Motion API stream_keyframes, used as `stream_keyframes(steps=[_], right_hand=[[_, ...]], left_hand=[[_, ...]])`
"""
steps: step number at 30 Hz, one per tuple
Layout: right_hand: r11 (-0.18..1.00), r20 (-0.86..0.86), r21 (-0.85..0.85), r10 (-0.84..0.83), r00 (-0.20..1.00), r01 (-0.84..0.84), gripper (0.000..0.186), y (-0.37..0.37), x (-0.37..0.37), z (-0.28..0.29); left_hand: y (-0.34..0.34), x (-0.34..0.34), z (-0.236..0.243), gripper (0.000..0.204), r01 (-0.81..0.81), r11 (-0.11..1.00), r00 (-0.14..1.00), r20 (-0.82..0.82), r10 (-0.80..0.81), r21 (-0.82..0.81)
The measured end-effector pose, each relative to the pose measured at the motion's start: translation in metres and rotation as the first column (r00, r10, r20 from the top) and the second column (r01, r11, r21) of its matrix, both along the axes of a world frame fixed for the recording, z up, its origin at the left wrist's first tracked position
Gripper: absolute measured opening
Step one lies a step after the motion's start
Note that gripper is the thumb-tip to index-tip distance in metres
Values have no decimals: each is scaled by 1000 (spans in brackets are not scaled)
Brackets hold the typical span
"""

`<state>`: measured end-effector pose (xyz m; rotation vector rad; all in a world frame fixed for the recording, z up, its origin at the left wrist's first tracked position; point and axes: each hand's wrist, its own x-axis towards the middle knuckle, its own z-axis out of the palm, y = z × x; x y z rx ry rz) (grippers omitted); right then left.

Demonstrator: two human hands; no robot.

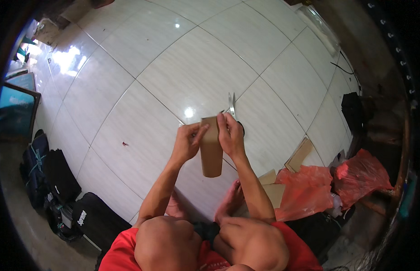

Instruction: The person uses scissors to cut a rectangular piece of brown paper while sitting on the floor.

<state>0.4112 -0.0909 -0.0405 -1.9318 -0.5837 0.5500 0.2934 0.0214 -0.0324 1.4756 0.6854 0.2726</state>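
Note:
Between my two hands is a long brown cardboard piece (211,156), its rounded lower end pointing toward me. My left hand (190,140) pinches its upper left edge, thumb on the near face. On the upper right edge, my right hand (231,135) grips it the same way, with the thumb lying along the front. The fingers behind the cardboard are partly hidden. Just beyond my right hand, a pair of scissors (232,105) lies on the tiles, blades pointing away and the dark handles partly covered by the hand.
Cardboard strips (299,154) and a flat cardboard sheet (271,192) lie at the right, beside red plastic bags (305,189). Black bags (61,174) and a framed panel (16,113) stand at the left. A black object (352,112) sits at the far right on the tiled floor (174,67).

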Motion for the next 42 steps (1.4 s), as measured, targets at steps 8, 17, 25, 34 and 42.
stream_keyframes(steps=[8, 17, 25, 34, 42], right_hand=[[997, 153, 29, -82, 985, 78, 40, 12, 0, 8], [944, 288, -35, 325, 901, -329, 34, 0, 23, 12], [963, 140, -85, 266, 954, -256, 47, -8, 31, -3], [977, 221, -108, 203, 954, -183, 48, 3, 54, -10], [964, 272, -245, -33, 962, 102, 46, -18, 134, 6]], left_hand=[[-11, 4, -9, 36, 50, 959, 996, -87, -26, 280], [1, 5, 6, 29, 417, 818, 908, -222, -356, 396], [-15, -23, 8, 42, 406, 908, 897, -238, -374, 103], [-33, -50, 4, 47, 356, 935, 912, -221, -347, 2], [-40, -105, 2, 42, 348, 811, 861, -182, -475, -471]])
